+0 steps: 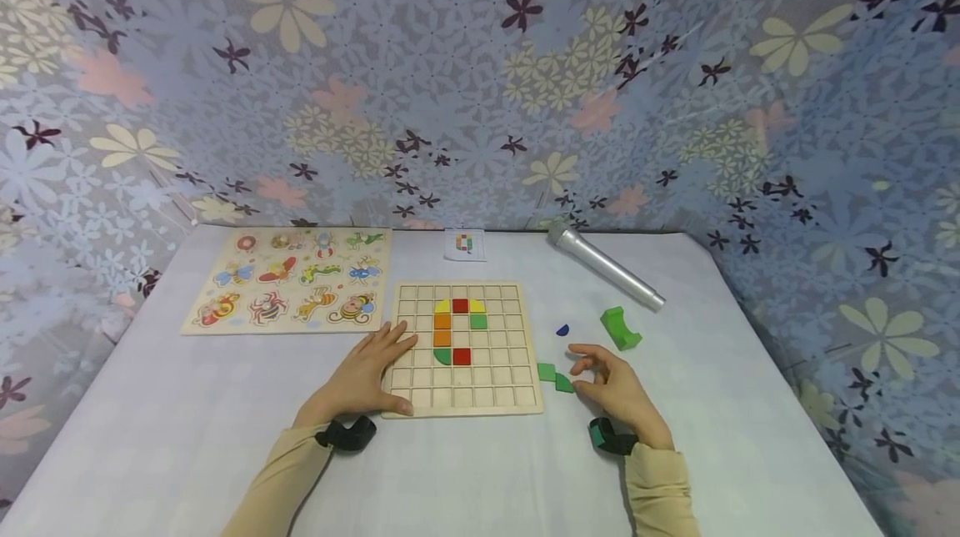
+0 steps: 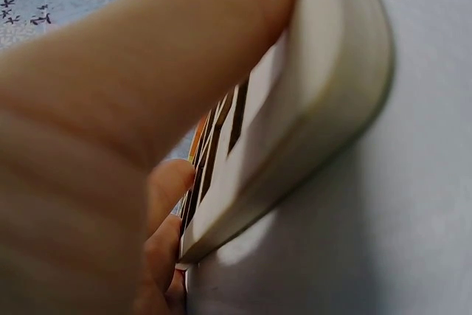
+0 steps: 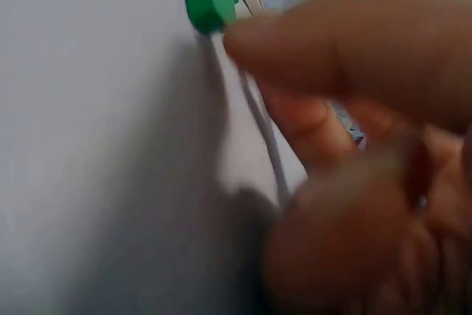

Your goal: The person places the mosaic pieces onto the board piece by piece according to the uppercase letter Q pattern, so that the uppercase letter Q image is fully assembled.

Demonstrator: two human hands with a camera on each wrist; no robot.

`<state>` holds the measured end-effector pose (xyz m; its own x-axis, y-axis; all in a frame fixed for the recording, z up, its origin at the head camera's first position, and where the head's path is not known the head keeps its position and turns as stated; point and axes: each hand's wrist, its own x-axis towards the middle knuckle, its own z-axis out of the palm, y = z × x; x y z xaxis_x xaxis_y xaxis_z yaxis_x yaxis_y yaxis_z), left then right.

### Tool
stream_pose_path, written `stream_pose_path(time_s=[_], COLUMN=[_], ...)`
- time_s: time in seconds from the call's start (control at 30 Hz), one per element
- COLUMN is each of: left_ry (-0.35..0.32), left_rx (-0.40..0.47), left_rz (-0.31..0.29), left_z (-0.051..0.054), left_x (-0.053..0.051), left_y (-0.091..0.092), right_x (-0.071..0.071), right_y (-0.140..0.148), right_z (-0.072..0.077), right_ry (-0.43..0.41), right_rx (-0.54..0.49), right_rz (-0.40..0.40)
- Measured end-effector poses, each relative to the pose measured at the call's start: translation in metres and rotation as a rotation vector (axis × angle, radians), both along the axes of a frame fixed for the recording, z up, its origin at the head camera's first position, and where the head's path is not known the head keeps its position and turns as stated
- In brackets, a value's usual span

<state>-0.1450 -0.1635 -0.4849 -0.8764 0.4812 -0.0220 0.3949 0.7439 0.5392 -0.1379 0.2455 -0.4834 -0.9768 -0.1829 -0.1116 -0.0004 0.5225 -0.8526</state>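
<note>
A square wooden grid board (image 1: 495, 395) lies on the table, holding red, orange, yellow and green pieces (image 1: 461, 357) in a ring-like pattern. My left hand (image 1: 363, 374) rests on its left side, fingers spread and thumb at the near left corner. In the left wrist view, the thumb lies against the board's edge (image 2: 324, 108). Right of the board, my right hand (image 1: 611, 383) has loosely bent fingers with nothing between them. Its thumb is close to a green quarter-round piece (image 1: 563, 383); whether they touch I cannot tell. A green square piece (image 1: 547, 372) adjoins that one.
A small blue half-round piece (image 1: 562, 330) and a green arch block (image 1: 620, 328) lie beyond the right hand. A silver microphone-shaped tube (image 1: 607, 264) is at the back right. A pattern card (image 1: 465, 245) stands behind the board; an insect puzzle board (image 1: 288, 280) lies back left.
</note>
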Motion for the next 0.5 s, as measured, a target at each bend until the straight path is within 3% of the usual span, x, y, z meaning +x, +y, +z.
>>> stream_pose_path(time_s=[0.2,0.5], left_ry=[0.002,-0.008], left_rx=[0.003,0.003], left_rz=[0.006,0.009], left_z=[0.000,0.001], left_x=[0.000,0.001], left_y=[0.000,0.001], right_x=[0.002,0.002], right_y=[-0.005,-0.017], right_z=[0.004,0.002], right_ry=[0.015,0.107], right_rx=[0.012,0.048], right_rz=[0.087,0.054])
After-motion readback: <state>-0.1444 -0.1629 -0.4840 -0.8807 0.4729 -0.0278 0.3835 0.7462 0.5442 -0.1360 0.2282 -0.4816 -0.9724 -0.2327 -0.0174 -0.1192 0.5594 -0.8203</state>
